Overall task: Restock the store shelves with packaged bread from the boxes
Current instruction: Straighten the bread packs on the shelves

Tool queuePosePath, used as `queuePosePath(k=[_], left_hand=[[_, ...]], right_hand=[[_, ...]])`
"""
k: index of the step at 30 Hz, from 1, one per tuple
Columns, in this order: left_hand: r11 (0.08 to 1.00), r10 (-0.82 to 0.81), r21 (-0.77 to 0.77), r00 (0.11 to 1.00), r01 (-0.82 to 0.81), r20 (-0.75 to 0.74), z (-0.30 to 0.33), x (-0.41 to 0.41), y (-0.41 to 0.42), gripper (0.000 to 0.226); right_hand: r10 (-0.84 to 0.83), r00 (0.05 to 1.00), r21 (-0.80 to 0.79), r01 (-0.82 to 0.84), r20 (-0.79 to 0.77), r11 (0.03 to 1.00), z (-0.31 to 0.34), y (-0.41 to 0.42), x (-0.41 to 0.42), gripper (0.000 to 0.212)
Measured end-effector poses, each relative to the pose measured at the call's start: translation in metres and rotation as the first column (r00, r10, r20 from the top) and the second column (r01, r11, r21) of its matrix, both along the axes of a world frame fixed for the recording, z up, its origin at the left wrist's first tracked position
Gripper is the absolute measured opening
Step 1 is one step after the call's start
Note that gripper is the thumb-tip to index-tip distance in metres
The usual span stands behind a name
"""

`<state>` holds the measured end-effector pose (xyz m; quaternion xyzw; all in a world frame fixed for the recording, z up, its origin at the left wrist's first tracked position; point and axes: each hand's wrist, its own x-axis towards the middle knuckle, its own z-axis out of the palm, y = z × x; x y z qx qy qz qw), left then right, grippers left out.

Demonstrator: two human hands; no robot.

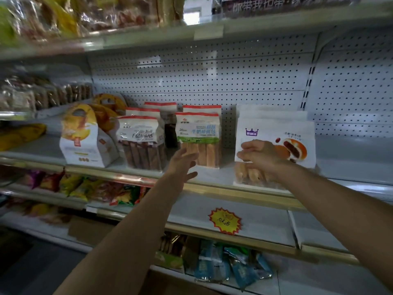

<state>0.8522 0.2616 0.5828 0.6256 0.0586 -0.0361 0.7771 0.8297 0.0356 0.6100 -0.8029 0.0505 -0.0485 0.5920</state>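
On the middle shelf (212, 189) stands a white bread bag with a purple crown logo (276, 135), with another like it behind. My right hand (260, 156) is in front of this bag's lower left part, fingers loosely curved near its left edge; I cannot tell if they touch it. My left hand (182, 165) is spread open just in front of and below a green-labelled milk bread pack (198, 139), holding nothing. Left of that stand brown bread stick packs (141, 141) and yellow-and-white bread bags with handle holes (81, 135).
The shelf right of the crown bag is bare up to the pegboard back wall (212, 81). An upper shelf (148, 37) carries wrapped breads. Lower shelves hold colourful snack packs (85, 186), blue packs (229, 267) and a starburst price tag (225, 220).
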Motion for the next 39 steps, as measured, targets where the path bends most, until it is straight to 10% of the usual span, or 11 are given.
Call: queuePosePath(k=[3,11,17,39], left_hand=[[0.999,-0.026,0.043,0.999,0.025,0.026,0.008,0.025,0.041,0.029],[0.946,-0.252,0.230,0.964,0.228,0.081,-0.004,0.111,0.113,0.064],[0.898,-0.344,0.304,0.939,0.319,0.031,-0.032,0.159,0.110,0.032],[0.956,-0.161,0.284,0.942,0.074,0.295,-0.163,0.306,0.048,0.067]], right_hand=[[-0.029,1.000,0.012,0.029,-0.011,0.999,-0.005,0.037,0.020,0.048],[-0.176,0.981,0.115,0.185,-0.084,0.976,-0.036,0.105,0.071,0.053],[-0.164,0.975,0.100,0.180,-0.148,0.979,-0.073,0.108,0.104,0.076],[-0.343,0.938,-0.028,0.344,0.047,0.938,-0.167,0.106,0.257,0.084]])
